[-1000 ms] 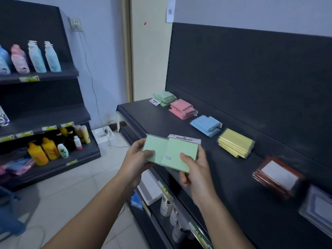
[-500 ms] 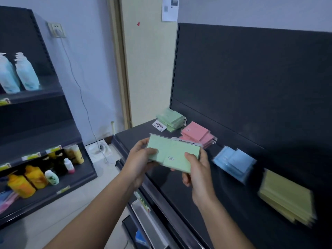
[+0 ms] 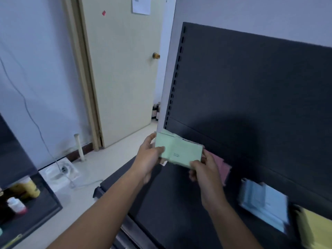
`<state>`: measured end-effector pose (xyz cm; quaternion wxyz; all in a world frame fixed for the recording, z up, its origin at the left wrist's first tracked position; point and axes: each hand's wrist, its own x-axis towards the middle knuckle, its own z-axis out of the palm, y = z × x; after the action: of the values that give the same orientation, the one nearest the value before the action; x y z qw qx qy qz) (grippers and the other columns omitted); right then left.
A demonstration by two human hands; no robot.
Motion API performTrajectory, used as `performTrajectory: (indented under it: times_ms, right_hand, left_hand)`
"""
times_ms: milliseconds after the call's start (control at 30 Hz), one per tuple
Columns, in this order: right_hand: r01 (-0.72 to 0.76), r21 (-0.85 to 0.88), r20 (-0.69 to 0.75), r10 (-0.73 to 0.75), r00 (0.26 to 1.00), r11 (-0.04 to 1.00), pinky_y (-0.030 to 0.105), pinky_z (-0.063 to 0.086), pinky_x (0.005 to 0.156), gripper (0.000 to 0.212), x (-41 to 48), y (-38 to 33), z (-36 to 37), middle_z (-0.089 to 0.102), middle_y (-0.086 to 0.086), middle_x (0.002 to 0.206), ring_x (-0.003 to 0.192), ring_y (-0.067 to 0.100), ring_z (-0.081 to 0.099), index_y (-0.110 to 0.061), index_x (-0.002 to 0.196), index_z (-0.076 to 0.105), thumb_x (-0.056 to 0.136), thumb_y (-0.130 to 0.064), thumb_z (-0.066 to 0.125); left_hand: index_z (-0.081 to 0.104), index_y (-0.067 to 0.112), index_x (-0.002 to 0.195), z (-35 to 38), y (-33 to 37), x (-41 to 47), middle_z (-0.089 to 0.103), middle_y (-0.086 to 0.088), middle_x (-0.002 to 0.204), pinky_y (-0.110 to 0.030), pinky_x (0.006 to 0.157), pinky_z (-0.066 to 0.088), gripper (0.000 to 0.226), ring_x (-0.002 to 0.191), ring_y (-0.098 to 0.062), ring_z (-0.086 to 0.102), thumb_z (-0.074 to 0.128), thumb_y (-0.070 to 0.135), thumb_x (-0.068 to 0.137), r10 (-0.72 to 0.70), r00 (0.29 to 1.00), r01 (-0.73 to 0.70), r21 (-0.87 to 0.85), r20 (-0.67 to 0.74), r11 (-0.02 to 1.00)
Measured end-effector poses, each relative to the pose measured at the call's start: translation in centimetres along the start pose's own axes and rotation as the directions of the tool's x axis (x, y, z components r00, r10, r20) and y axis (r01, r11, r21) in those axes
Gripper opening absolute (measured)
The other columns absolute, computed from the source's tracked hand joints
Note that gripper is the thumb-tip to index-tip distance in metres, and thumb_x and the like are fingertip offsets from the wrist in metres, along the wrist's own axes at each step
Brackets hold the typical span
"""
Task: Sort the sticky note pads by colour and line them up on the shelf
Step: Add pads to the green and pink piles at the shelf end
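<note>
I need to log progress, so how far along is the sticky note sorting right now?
Done, it seems: the pink stack, blue stack and yellow stack lie in a row on the shelf, one colour each. In hand: the left hand and right hand grip green pads above the shelf's far end. Remaining: setting those down in the line; any green pile there is hidden behind them.

Held pads [image 3: 179, 152] above shelf [image 3: 170, 203] left end; other piles [image 3: 264, 203] rightward on shelf; door [image 3: 122, 78] behind.

Green pads [image 3: 179, 151], pink pads [image 3: 221, 165], dark shelf [image 3: 172, 203]
</note>
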<state>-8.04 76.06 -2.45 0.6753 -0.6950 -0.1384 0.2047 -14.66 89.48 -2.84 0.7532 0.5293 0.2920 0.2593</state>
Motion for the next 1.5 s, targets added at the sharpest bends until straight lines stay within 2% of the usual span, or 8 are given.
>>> performTrajectory:
  times_ms: [267,367,500,733,967,1200,1367,1500]
  right_hand:
    - [0.086,-0.198,-0.086,-0.104,0.991,0.976,0.014,0.048,0.069,0.055,6.1,0.3,3.3,0.059,-0.002,0.118,0.095,0.004,0.060,-0.029,0.127,0.049,0.081,0.000,0.058]
    - [0.084,-0.294,-0.130,-0.127,0.983,0.952,0.017,0.052,0.081,0.064,7.2,1.2,4.1,0.054,-0.001,0.126,0.107,0.006,0.055,-0.023,0.139,0.040,0.082,0.001,0.058]
    - [0.057,-0.406,-0.167,-0.136,0.977,0.912,0.036,0.043,0.102,0.064,7.8,2.1,5.0,0.051,0.003,0.129,0.122,0.018,0.046,-0.018,0.142,0.036,0.084,-0.005,0.060]
    - [0.055,-0.539,-0.154,-0.163,0.974,0.840,0.031,0.031,0.107,0.065,8.0,2.8,6.9,0.042,0.001,0.138,0.129,0.018,0.036,-0.018,0.145,0.029,0.088,-0.024,0.061]
    - [0.015,-0.434,-0.129,-0.079,0.989,0.901,0.036,0.033,0.109,0.071,7.8,2.6,7.8,0.033,0.003,0.145,0.131,0.016,0.037,-0.016,0.146,0.022,0.088,-0.024,0.061]
    - [0.070,-0.439,-0.162,-0.155,0.975,0.896,-0.007,0.016,0.090,0.066,6.4,2.3,5.9,0.033,-0.011,0.135,0.130,0.005,0.030,-0.014,0.146,0.024,0.089,-0.013,0.057]
    - [0.157,-0.509,-0.165,-0.275,0.947,0.846,0.021,0.030,0.109,0.053,4.2,1.6,2.4,0.042,-0.001,0.139,0.129,0.011,0.039,-0.010,0.137,0.041,0.086,-0.002,0.055]
    - [0.120,-0.697,-0.179,-0.334,0.925,0.707,0.010,0.030,0.094,0.050,1.6,1.4,-2.4,0.051,-0.002,0.128,0.119,0.015,0.047,-0.014,0.133,0.046,0.085,-0.002,0.055]
  left_hand:
    - [0.056,0.033,0.087,0.4,1.2,8.1,0.061,0.010,0.085,-0.020,0.058,0.049,0.042,0.069,-0.011,0.061,0.042,-0.007,0.086,0.078,0.986,-0.115,0.268,0.146,0.957]
    - [0.056,0.021,0.104,0.4,-0.1,9.9,0.062,0.000,0.093,-0.009,0.056,0.045,0.030,0.074,-0.015,0.059,0.047,-0.001,0.085,0.180,0.971,-0.237,0.524,0.158,0.818]
    - [0.048,0.014,0.134,-0.1,-1.5,11.3,0.056,-0.006,0.129,-0.035,0.097,0.026,0.043,0.124,-0.028,0.036,0.049,0.018,0.092,0.236,0.965,-0.232,0.801,0.117,0.552]
    - [0.055,0.011,0.122,-0.4,-1.9,10.3,0.053,0.023,0.084,-0.030,0.076,0.042,0.031,0.079,0.002,0.053,0.035,0.017,0.100,0.245,0.952,-0.307,0.576,0.184,0.758]
    - [0.039,0.014,0.140,-1.2,-2.5,10.8,0.050,-0.002,0.132,-0.028,0.100,0.034,0.041,0.116,-0.009,0.044,0.036,0.023,0.100,0.168,0.949,-0.293,0.548,0.267,0.784]
    - [0.040,0.010,0.138,-0.2,-1.9,10.1,0.046,-0.009,0.137,-0.047,0.110,0.025,0.043,0.132,-0.027,0.034,0.042,0.021,0.096,0.330,0.906,-0.414,0.711,0.263,0.569]
    - [0.045,0.005,0.133,3.3,-1.9,7.1,0.039,-0.010,0.145,-0.043,0.117,0.011,0.046,0.142,-0.026,0.019,0.054,0.012,0.089,0.458,0.787,-0.603,0.671,0.413,0.432]
    - [0.060,0.002,0.115,7.0,-2.8,3.8,0.060,-0.013,0.120,-0.049,0.110,0.025,0.037,0.128,-0.032,0.044,0.052,0.011,0.080,0.443,0.687,-0.726,0.563,0.576,0.394]
